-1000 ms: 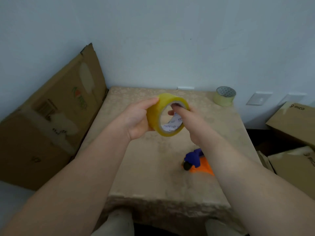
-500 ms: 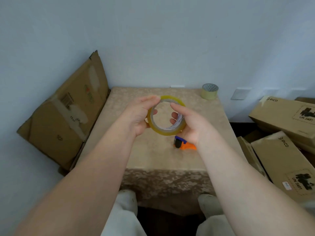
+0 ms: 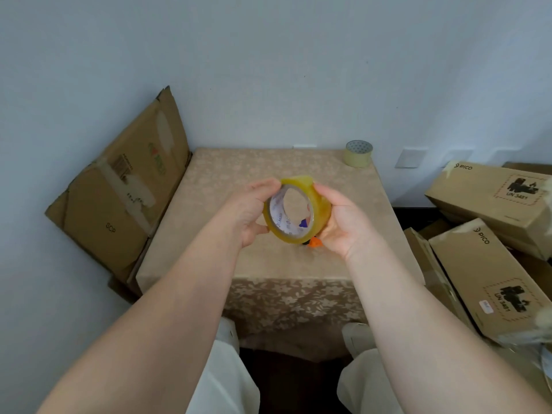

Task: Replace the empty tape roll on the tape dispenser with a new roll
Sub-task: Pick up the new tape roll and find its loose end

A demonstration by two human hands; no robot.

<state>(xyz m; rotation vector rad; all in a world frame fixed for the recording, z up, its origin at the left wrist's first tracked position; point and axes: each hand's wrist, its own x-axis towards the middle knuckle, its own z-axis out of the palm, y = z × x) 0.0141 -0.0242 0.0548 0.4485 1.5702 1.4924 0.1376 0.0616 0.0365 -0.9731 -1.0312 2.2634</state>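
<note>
Small table [image 3: 239, 180] in front of me under a beige floral cloth, a pale tape roll [image 3: 357, 153] on its far right corner, an orange-and-blue dispenser [image 3: 314, 242] lying near the middle, mostly hidden behind what I hold

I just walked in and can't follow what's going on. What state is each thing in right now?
yellow tape roll: held up above the table, gripped on both sides
left hand: closed on the roll's left side
right hand: closed on the roll's right side
tape dispenser: on the table, mostly hidden behind the roll
second tape roll: lying flat at the table's far corner, untouched
table: covered with a cloth
</note>
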